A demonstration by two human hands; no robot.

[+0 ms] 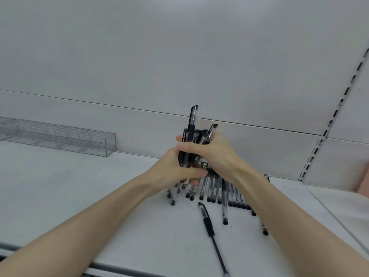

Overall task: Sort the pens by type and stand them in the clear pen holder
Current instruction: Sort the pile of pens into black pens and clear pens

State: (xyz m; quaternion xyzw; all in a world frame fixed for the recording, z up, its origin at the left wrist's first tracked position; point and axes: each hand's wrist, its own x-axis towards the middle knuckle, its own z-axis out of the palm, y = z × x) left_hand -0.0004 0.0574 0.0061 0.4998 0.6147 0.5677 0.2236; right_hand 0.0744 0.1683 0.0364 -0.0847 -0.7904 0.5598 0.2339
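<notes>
Head view, frame centre: my left hand point(175, 169) and right hand point(216, 154) both grip one bundle of black pens point(192, 130); clear pen holder point(60, 136) at left.

We read the pen holder point(60, 136) as clear hard plastic, glossy, its edges catching light. Pen bundle point(192, 134): shiny black plastic caps, some barrels clear. Lone pen point(208, 223): glossy cap, matt black grip sleeve that looks rubbery. Lying pens point(217, 188): transparent plastic barrels, black end plugs, small pale labels. Desk point(79, 196): white, matt, smooth, faintly scuffed. Back panel point(179, 56): same pale matt finish. Slotted upright point(335, 114): looks like painted metal.
</notes>
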